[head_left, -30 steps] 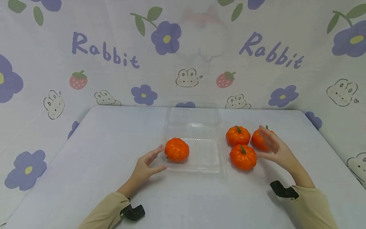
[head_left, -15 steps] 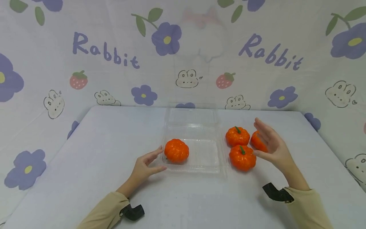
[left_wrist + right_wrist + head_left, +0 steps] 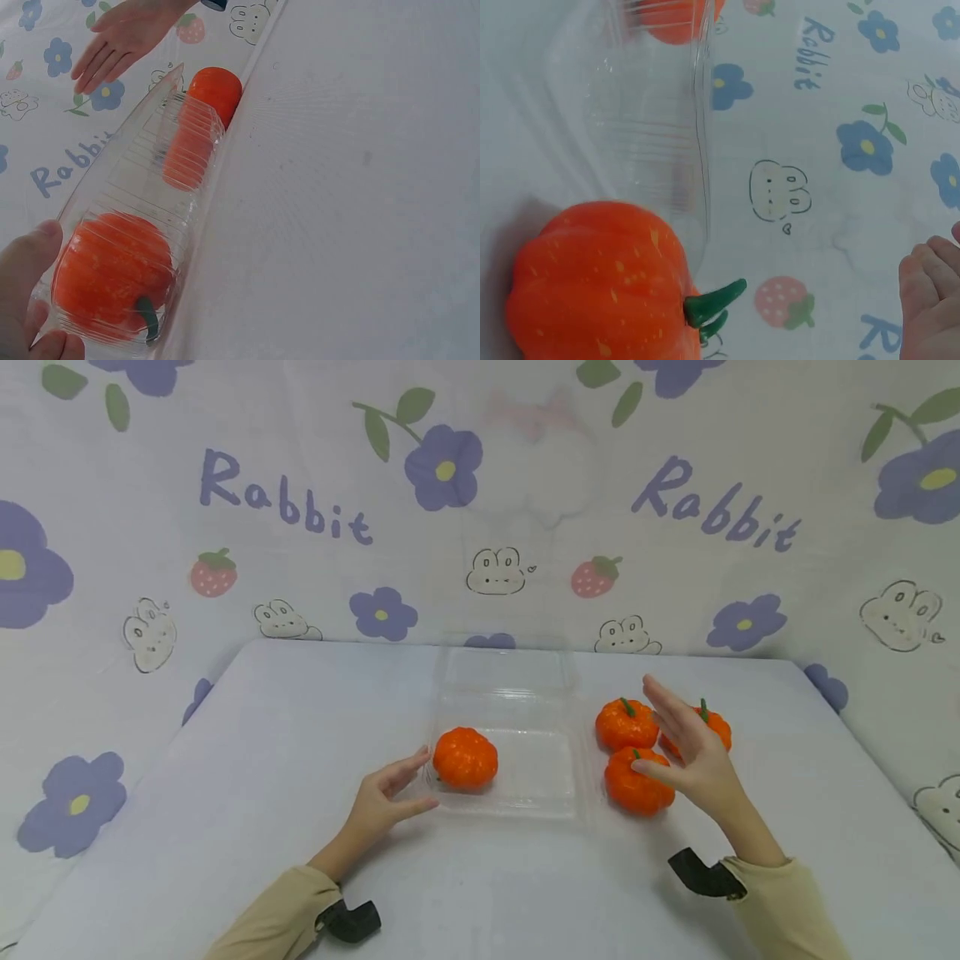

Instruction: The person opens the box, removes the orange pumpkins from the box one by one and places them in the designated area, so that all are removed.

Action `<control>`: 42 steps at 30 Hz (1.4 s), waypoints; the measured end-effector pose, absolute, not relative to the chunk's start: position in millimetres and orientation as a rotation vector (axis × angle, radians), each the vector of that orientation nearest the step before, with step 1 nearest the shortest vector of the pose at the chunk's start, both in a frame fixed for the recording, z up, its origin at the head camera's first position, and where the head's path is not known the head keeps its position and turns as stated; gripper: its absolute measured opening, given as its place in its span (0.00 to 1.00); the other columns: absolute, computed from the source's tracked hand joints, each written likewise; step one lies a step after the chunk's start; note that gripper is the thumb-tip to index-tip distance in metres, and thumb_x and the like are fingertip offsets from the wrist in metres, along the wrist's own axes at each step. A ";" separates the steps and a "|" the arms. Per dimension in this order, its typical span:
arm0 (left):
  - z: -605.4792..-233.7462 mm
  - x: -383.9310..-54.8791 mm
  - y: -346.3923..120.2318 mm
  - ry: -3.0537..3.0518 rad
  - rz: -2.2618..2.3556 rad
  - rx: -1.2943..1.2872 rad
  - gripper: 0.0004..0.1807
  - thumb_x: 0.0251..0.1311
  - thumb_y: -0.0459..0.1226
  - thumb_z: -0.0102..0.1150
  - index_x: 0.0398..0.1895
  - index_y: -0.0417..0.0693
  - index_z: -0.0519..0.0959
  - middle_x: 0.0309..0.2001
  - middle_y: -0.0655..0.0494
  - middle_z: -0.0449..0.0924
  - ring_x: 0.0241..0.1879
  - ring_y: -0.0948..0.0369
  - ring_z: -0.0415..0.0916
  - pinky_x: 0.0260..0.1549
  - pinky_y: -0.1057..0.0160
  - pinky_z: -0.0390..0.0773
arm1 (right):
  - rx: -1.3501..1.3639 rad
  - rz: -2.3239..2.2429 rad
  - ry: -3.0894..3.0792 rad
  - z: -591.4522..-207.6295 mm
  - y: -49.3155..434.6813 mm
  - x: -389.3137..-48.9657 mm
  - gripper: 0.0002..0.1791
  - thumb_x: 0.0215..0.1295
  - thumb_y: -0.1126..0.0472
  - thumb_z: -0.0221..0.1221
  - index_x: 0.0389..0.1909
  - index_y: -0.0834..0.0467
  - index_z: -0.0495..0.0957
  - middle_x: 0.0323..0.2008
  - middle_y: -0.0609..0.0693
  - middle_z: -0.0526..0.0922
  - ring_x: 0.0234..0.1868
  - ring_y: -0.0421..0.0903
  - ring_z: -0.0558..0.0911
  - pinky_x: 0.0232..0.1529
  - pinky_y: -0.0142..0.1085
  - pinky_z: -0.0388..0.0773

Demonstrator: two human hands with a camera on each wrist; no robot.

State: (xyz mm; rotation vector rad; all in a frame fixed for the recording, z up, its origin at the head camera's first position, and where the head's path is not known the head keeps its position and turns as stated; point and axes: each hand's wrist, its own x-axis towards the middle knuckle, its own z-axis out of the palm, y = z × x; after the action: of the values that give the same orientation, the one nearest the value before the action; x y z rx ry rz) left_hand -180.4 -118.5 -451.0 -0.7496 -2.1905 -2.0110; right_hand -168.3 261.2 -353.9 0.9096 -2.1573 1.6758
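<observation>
A clear plastic clamshell box (image 3: 536, 777) lies with its lid (image 3: 502, 670) folded back, and one orange toy pumpkin (image 3: 465, 760) sits in its left side. My left hand (image 3: 378, 797) rests at the box's left edge, fingers and thumb spread; in the left wrist view its fingertip (image 3: 49, 231) touches the clear wall. To the box's right, three more pumpkins with green stems are grouped: a front one (image 3: 633, 789), a back one (image 3: 621, 727) and a right one (image 3: 718, 728). Above them hovers my right hand (image 3: 697, 764), fingers extended, holding nothing and partly covering the right and front pumpkins.
A white table (image 3: 300, 710) bears everything. Behind it hangs a white cloth (image 3: 525, 535) printed with flowers, rabbits and strawberries. Each sleeved wrist carries a black camera mount, one on the left (image 3: 352, 922) and one on the right (image 3: 705, 875).
My right hand has drifted left from the right pumpkin to over the front one. The left hand, the box and the pumpkins stay in place; the head view has shifted slightly.
</observation>
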 end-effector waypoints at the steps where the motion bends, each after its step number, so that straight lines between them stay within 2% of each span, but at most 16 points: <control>1: -447.9 -179.0 -117.5 -2.194 -2.013 -0.755 0.31 0.41 0.20 0.64 0.53 0.25 0.67 0.58 0.37 0.63 0.59 0.49 0.59 0.55 0.51 0.60 | 0.887 1.660 -2.192 -354.1 260.8 -167.5 0.46 0.44 0.83 0.60 0.66 0.66 0.51 0.66 0.58 0.54 0.64 0.47 0.56 0.57 0.27 0.58; 8: -436.4 -171.7 -115.5 -2.207 -2.003 -0.772 0.31 0.41 0.20 0.64 0.53 0.23 0.67 0.57 0.35 0.63 0.59 0.48 0.59 0.55 0.50 0.60 | 0.884 1.639 -2.239 -354.9 255.2 -169.5 0.45 0.46 0.82 0.60 0.66 0.65 0.51 0.65 0.58 0.55 0.64 0.43 0.57 0.57 0.26 0.59; 15: -434.1 -171.5 -117.6 -2.204 -1.976 -0.780 0.30 0.42 0.20 0.64 0.53 0.23 0.67 0.57 0.35 0.63 0.59 0.47 0.59 0.55 0.49 0.60 | 0.959 1.640 -2.178 -352.3 238.2 -179.7 0.45 0.43 0.83 0.61 0.64 0.69 0.52 0.64 0.61 0.55 0.64 0.46 0.57 0.59 0.29 0.57; 24: -433.7 -170.3 -116.1 -2.218 -1.950 -0.770 0.30 0.41 0.20 0.64 0.52 0.24 0.67 0.57 0.36 0.64 0.58 0.48 0.60 0.54 0.49 0.60 | 0.967 1.622 -2.264 -347.3 216.0 -190.1 0.46 0.44 0.80 0.63 0.66 0.64 0.53 0.65 0.58 0.55 0.64 0.48 0.55 0.58 0.29 0.57; 30: -432.2 -170.1 -115.9 -2.230 -1.937 -0.764 0.30 0.42 0.20 0.64 0.53 0.25 0.68 0.57 0.37 0.64 0.59 0.49 0.60 0.55 0.49 0.60 | 1.030 1.613 -2.305 -342.5 192.8 -197.1 0.46 0.43 0.78 0.65 0.65 0.65 0.53 0.65 0.57 0.55 0.64 0.49 0.55 0.60 0.34 0.56; 37: -431.6 -171.3 -116.6 -2.244 -1.937 -0.759 0.30 0.42 0.21 0.64 0.54 0.26 0.68 0.57 0.37 0.64 0.59 0.50 0.60 0.55 0.50 0.60 | 1.040 1.555 -2.362 -322.8 166.3 -191.4 0.44 0.43 0.79 0.64 0.63 0.72 0.53 0.63 0.64 0.56 0.63 0.55 0.57 0.58 0.43 0.58; 42: -433.2 -170.2 -116.3 -2.246 -1.928 -0.764 0.30 0.43 0.22 0.65 0.54 0.26 0.67 0.57 0.37 0.64 0.59 0.49 0.60 0.55 0.50 0.60 | 1.107 1.582 -2.366 -329.5 157.4 -201.1 0.44 0.44 0.77 0.65 0.63 0.72 0.52 0.64 0.63 0.55 0.63 0.54 0.56 0.59 0.42 0.57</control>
State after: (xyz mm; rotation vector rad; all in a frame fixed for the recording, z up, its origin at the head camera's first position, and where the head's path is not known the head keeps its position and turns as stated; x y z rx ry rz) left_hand -170.2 -116.3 -433.2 -0.7644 -2.2457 -1.9276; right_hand -201.1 157.4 -329.5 1.1066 -2.3664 1.5816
